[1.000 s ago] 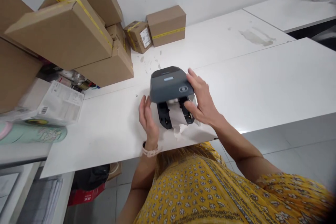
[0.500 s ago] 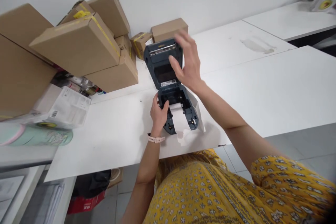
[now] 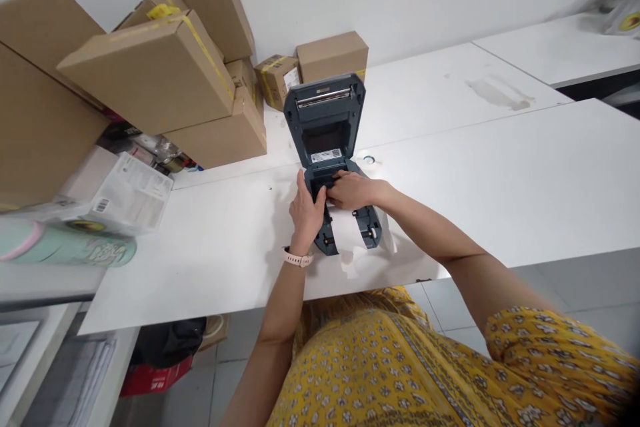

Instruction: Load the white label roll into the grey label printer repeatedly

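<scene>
A dark label printer (image 3: 327, 127) stands on the white table with its lid raised and its inside showing. My left hand (image 3: 306, 212) grips the printer's left side wall, the thumb over the inner edge and the fingers along the outside. Inside the compartment, my right hand (image 3: 350, 191) has its fingers bent down and closed; what they hold is hidden. A strip of white label paper (image 3: 347, 230) runs from under that hand over the printer's front, its torn end on the table. More white paper lies along the printer's right side.
Cardboard boxes (image 3: 155, 77) are stacked at the left, and smaller boxes (image 3: 333, 57) stand behind the printer. A white carton (image 3: 135, 190) and a mint-green bottle (image 3: 95, 243) lie at the left. The table (image 3: 480, 193) stretches right, with a round cable hole (image 3: 369, 160) beside the printer.
My right hand has come down from beside the raised lid into the printer's compartment. My left hand stays on the printer's left side. The view has shifted slightly.
</scene>
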Motion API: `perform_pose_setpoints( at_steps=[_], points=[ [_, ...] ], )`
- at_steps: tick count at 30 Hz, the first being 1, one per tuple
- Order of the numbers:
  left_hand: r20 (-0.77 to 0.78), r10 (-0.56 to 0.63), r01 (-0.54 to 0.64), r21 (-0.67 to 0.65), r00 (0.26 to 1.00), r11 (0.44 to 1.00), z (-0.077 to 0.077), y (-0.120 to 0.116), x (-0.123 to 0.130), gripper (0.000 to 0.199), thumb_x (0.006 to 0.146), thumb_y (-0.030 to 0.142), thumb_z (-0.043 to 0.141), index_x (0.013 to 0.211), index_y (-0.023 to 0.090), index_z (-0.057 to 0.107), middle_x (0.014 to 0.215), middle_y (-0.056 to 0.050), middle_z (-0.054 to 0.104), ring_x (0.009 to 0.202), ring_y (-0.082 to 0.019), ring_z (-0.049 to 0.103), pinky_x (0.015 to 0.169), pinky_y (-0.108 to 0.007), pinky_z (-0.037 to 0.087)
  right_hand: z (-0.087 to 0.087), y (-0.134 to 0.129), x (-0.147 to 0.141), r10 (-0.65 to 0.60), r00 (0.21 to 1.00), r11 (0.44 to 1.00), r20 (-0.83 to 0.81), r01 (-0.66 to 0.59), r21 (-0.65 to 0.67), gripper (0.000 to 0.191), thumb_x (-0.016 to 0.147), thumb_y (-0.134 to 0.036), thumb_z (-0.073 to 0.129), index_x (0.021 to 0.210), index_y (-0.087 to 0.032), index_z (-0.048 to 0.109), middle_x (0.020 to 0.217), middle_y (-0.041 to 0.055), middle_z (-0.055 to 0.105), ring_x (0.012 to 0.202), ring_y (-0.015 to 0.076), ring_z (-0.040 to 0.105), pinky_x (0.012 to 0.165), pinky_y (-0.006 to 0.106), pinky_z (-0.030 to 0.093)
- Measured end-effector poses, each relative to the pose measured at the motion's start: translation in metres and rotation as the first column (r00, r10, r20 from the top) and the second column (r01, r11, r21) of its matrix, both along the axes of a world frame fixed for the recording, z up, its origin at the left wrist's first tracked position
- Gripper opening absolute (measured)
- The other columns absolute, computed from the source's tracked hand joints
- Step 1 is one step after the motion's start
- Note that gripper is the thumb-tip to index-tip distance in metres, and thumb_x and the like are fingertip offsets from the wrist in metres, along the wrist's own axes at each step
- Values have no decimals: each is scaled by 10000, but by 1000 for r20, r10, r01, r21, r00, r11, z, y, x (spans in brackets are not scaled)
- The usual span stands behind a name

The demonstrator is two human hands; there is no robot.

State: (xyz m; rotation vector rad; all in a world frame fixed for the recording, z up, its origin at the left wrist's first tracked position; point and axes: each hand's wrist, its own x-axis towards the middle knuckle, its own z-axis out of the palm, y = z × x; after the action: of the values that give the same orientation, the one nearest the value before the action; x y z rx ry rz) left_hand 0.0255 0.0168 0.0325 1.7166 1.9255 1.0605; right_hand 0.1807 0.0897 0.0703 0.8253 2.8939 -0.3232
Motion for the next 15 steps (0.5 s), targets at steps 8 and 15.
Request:
perform_pose_setpoints(
  at_steps=[8, 15],
  points=[
    [-59, -20, 20, -4, 998, 1000, -3, 1, 0, 696, 1071, 427, 350, 1685, 141, 190, 1380, -224, 708, 1208, -368, 722, 1055, -551, 522, 23, 10, 28, 58, 970, 947, -235, -128, -295, 477, 915, -333, 664, 1374, -203, 670, 1217, 117, 780, 1046, 276, 719, 951, 412, 526],
    [-34, -19, 20, 31, 999, 999, -8, 0, -2, 712, 1065, 516, 336, 1676, 168, 221, 1414, -218, 691, 1267, -368, 694, 1071, -557, 512, -4, -19, 139, -331, 367, 869, -870, -240, -432, 577, 793, -747, 692, 1170, -311, 672, 917, 45, 684, 800, 245, 655, 754, 451, 567]
  ],
)
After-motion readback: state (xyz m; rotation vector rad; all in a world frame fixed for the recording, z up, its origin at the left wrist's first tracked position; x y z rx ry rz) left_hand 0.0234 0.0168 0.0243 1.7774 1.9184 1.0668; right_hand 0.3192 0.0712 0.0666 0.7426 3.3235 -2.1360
